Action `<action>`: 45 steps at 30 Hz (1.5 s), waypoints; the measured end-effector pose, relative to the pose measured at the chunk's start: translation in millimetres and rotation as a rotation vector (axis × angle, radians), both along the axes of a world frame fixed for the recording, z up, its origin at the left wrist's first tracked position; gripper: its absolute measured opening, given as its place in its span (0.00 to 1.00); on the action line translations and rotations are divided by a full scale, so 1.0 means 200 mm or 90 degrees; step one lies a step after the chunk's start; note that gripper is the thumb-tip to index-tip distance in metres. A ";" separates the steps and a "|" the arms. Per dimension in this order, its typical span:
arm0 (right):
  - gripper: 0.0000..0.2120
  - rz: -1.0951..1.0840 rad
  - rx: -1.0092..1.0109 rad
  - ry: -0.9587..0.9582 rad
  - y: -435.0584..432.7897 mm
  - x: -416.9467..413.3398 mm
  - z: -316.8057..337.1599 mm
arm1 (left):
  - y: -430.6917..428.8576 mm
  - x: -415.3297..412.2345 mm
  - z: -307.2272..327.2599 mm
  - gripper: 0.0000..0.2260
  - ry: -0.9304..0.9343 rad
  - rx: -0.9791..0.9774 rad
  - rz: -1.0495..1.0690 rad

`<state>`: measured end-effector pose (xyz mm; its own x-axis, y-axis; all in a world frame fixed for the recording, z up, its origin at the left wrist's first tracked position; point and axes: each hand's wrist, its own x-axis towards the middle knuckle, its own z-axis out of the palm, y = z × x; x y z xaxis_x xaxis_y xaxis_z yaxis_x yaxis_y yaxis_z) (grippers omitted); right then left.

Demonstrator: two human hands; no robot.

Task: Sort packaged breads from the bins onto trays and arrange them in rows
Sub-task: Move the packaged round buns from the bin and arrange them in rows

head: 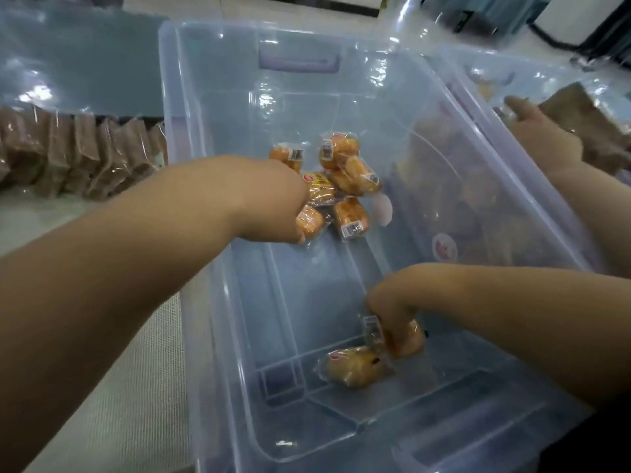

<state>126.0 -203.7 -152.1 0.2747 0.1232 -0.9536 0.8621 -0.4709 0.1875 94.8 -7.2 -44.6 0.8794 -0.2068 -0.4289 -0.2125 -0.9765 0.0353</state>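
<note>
We have both hands down in the clear bin [211, 268], which serves as our landmark. The left hand [273, 203] is closed on a wrapped bun [309, 220] at the near edge of the cluster in the middle of the bin floor. The right hand [389, 302] grips another wrapped bun [404, 337] near the bin's near end, and a loose bun [355, 367] lies just beside it, toward us.

The risks, as we judge them: the slick film could slide out of either grip on the way up over the bin wall — a pinch on the wrapper alone, and not the bread, would cause that. Squeezing harder to compensate could flatten the soft bun. The left hand might also drag a neighbouring pack up with it, since the cluster packs overlap. A third hand [543, 131], belonging to someone else, works in the second bin [478, 83] to the right of ours, so arms could cross when we lift out.

Counting: in the bin we make out about six golden buns in the middle cluster, including the one in the left hand, plus two at the near end — roughly eight. Two bins are visible. To the left of the bin stands one row of brown packaged breads [78, 155]; we see about seven or eight, though the blur prevents certainty.
</note>
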 end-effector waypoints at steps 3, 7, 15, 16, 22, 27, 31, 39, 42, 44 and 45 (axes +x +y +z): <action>0.21 -0.034 0.005 -0.014 0.05 0.00 0.06 | 0.01 0.00 -0.01 0.15 -0.002 -0.005 -0.004; 0.37 0.062 0.141 -0.674 -0.28 0.47 0.54 | 0.01 0.00 -0.01 0.14 -0.010 -0.011 -0.012; 0.07 -0.444 0.293 0.116 0.15 0.06 0.27 | 0.00 -0.03 0.00 0.15 -0.020 -0.014 -0.022; 0.08 -0.426 0.292 0.137 0.15 0.04 0.25 | 0.00 -0.03 0.00 0.15 -0.020 -0.011 -0.021; 0.24 -0.225 0.243 0.187 0.21 -0.16 0.13 | 0.00 -0.03 0.00 0.15 -0.014 -0.003 -0.024; 0.17 -0.304 0.236 0.236 0.24 -0.16 0.17 | 0.00 -0.03 0.00 0.15 -0.019 0.015 -0.030; 0.23 -0.220 0.264 0.128 0.27 -0.09 0.26 | 0.00 -0.02 0.00 0.12 -0.011 0.037 -0.035; 0.20 -0.214 0.364 -0.193 0.20 0.11 0.54 | 0.00 0.07 0.02 0.22 0.102 0.165 -0.080; 0.14 -0.241 0.393 -0.313 0.15 0.17 0.60 | -0.04 0.17 0.04 0.20 0.110 0.224 -0.096; 0.15 -0.263 0.401 -0.349 0.11 0.18 0.62 | -0.08 0.26 0.02 0.19 0.088 0.246 -0.123; 0.16 -0.275 0.402 -0.354 0.10 0.19 0.64 | -0.10 0.30 0.00 0.17 0.078 0.256 -0.140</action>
<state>164.4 -184.4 -24.7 0.8125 0.3532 -0.4638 0.4529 -0.8833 0.1209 155.4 -27.6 -45.2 0.7714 -0.1789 -0.6107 -0.4339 -0.8498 -0.2991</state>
